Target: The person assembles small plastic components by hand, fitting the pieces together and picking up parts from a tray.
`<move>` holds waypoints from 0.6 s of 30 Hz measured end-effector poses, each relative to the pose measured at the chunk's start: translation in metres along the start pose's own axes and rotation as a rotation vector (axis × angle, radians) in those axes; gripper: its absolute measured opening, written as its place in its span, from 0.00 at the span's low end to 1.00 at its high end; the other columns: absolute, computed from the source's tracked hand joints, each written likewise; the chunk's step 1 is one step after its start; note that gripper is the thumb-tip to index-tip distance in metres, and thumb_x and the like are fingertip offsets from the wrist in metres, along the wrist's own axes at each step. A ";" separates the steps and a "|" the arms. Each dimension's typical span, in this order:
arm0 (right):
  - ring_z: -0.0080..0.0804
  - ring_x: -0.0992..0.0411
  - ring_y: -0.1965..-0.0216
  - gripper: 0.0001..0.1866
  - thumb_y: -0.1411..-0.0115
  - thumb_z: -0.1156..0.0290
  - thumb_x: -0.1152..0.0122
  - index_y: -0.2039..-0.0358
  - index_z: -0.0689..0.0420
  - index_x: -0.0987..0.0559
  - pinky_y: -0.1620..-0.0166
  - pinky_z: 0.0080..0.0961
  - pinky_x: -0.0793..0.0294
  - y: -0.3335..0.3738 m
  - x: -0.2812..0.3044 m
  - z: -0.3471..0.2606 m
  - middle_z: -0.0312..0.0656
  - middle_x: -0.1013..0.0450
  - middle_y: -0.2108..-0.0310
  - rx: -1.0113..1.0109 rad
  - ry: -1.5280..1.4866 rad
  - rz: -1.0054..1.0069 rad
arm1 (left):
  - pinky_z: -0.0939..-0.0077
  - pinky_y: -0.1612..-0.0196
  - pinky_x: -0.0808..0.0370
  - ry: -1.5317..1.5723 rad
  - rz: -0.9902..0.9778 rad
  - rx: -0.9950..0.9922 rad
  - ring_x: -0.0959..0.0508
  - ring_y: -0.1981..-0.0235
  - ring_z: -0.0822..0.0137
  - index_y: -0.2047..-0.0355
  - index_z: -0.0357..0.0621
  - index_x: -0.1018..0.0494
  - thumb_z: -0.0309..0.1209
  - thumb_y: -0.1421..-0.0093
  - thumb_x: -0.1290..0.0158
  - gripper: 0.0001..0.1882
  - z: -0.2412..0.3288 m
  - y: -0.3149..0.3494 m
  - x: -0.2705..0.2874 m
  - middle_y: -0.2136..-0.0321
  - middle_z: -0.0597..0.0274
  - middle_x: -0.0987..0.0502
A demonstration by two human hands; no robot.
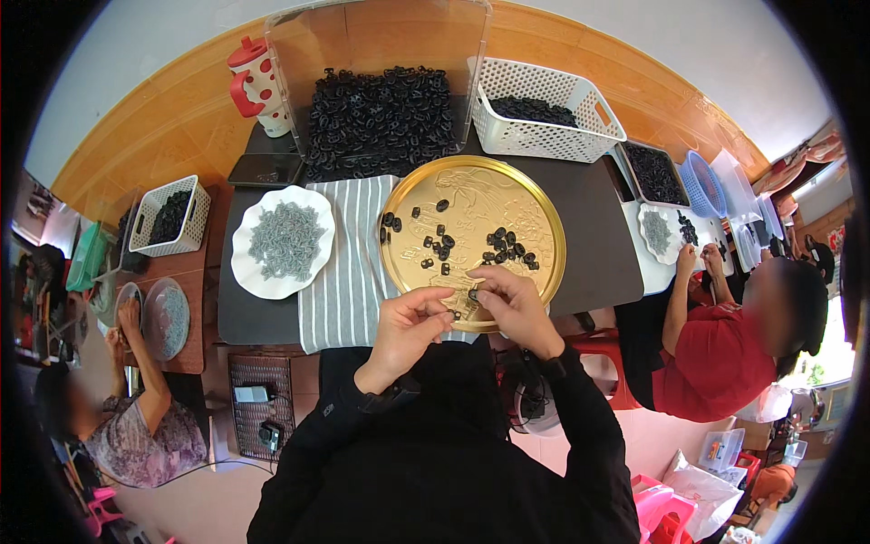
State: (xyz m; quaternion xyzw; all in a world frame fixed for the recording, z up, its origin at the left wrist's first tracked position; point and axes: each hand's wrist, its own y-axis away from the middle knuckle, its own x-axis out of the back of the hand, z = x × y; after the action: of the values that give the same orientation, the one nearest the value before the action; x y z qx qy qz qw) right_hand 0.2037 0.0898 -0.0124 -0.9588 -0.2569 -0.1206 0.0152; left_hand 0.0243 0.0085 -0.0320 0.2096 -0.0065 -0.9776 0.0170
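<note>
Over the near rim of a round gold tray (555, 272), my two hands are close together. My left hand (410, 328) pinches a small black plastic piece (454, 315) between thumb and fingertips. A second small black piece (472, 295) is in the thumb-and-finger pinch of my right hand (518, 313); its details are too small to make out. Several loose black pieces (501, 245) lie scattered on the tray. Left of it, a white scalloped plate (243, 276) holds a heap of small grey-green parts (286, 240).
A grey striped cloth (344, 272) lies under the tray's left side. Behind stand a clear bin of black pieces (381, 118), a white perforated basket (544, 136), a phone (265, 170) and a red-lidded tumbler (260, 86). Co-workers sit left (149, 426) and right (725, 354) at other tables.
</note>
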 end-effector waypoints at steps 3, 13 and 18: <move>0.50 0.29 0.74 0.05 0.48 0.78 0.44 0.70 0.63 0.24 0.69 0.36 0.30 -0.003 0.002 0.011 0.53 0.30 0.76 0.412 0.647 0.096 | 0.86 0.75 0.30 -0.030 -0.001 -0.003 0.25 0.74 0.79 0.53 0.36 0.27 0.17 0.43 0.48 0.16 -0.001 0.001 0.001 0.74 0.64 0.23; 0.51 0.30 0.71 0.04 0.47 0.74 0.44 0.73 0.61 0.24 0.67 0.40 0.30 0.000 0.015 0.000 0.50 0.31 0.76 0.281 0.704 0.148 | 0.86 0.76 0.29 -0.032 0.025 0.014 0.25 0.75 0.77 0.55 0.34 0.26 0.16 0.44 0.48 0.14 -0.003 0.003 0.004 0.74 0.62 0.23; 0.46 0.29 0.70 0.09 0.51 0.75 0.43 0.68 0.55 0.20 0.68 0.36 0.29 0.002 0.012 -0.001 0.47 0.33 0.74 0.405 0.879 -0.010 | 0.86 0.76 0.29 -0.027 0.021 0.008 0.24 0.74 0.76 0.56 0.34 0.26 0.16 0.43 0.47 0.14 -0.004 0.002 0.004 0.74 0.61 0.23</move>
State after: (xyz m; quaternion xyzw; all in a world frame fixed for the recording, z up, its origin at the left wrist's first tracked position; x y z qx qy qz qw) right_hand 0.2145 0.0943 -0.0089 -0.7934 -0.2492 -0.4620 0.3083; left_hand 0.0224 0.0061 -0.0370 0.1962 -0.0128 -0.9801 0.0263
